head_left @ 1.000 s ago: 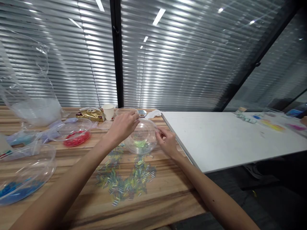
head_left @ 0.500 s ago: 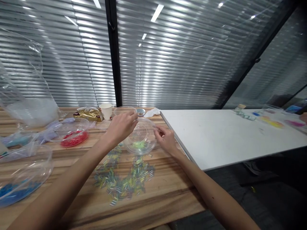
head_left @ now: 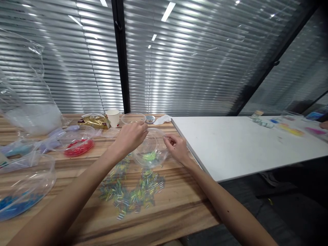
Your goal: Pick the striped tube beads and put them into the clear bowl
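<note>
Before me on the wood-grain table is a clear plastic bowl [head_left: 164,153] with a small heap of yellow-green pieces [head_left: 149,156] in its lower part. My left hand [head_left: 133,135] is closed at the bowl's upper left rim, its fingertips partly hidden by the hand. At the right rim my right hand [head_left: 177,147] pinches with thumb and forefinger. The bowl looks tilted towards me. Many small yellow, green and clear tube-like pieces [head_left: 133,196] lie loose on the wood just below it.
Left stand a clear dish of red pieces [head_left: 79,147], a clear container of blue pieces [head_left: 20,205] and a plastic bag [head_left: 38,118]. Behind are a gold packet [head_left: 94,121], a paper cup [head_left: 113,118] and a clear lid-like dish [head_left: 133,118]. A white table [head_left: 230,147] adjoins on the right.
The bowl has shifted very slightly right and towards me. The yellow-green heap in it has moved a little. Both hands keep nearly the same places.
</note>
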The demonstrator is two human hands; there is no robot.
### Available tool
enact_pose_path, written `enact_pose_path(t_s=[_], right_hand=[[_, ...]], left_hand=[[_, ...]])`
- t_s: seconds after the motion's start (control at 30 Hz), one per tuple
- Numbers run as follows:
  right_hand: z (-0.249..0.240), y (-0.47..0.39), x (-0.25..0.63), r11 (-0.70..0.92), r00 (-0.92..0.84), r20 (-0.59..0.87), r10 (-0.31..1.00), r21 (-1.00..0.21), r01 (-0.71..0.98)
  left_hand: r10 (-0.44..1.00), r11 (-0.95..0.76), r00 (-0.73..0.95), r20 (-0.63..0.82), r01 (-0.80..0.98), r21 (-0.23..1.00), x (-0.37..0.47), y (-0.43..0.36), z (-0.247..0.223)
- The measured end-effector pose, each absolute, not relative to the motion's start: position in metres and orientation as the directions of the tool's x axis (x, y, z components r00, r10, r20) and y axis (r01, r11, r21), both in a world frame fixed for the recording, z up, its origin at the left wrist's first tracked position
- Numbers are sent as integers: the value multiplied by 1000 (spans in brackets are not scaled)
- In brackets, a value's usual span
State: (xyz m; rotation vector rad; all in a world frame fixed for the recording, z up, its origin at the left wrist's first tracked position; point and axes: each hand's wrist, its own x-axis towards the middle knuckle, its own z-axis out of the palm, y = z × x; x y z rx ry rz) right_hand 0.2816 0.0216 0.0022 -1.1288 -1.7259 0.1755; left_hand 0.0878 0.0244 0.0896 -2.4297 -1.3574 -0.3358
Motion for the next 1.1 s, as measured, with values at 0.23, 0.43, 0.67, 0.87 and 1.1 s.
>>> enact_pose_path(t_s=[0.23, 0.43, 0.67, 0.87, 1.1], right_hand=[[4, 21, 281, 550, -20, 675, 737, -582, 599], [4, 21, 282, 558, -25, 681, 732, -577, 596], [4, 21, 283, 550, -10, 676, 737, -591, 590], [6, 20, 283, 544, 15, 683, 731, -595, 592], [8, 20, 284, 525, 17, 655, 756, -621, 582]], left_hand=[[773, -487, 519, 365, 854, -182, 89, 24, 89], [780, -484, 519, 348, 854, -189, 90, 20, 91], [795, -495, 521, 311, 853, -165, 92, 17, 92], [795, -503, 533, 291, 846, -177, 92, 16, 88], [792, -508, 541, 283, 841, -188, 93, 17, 85]])
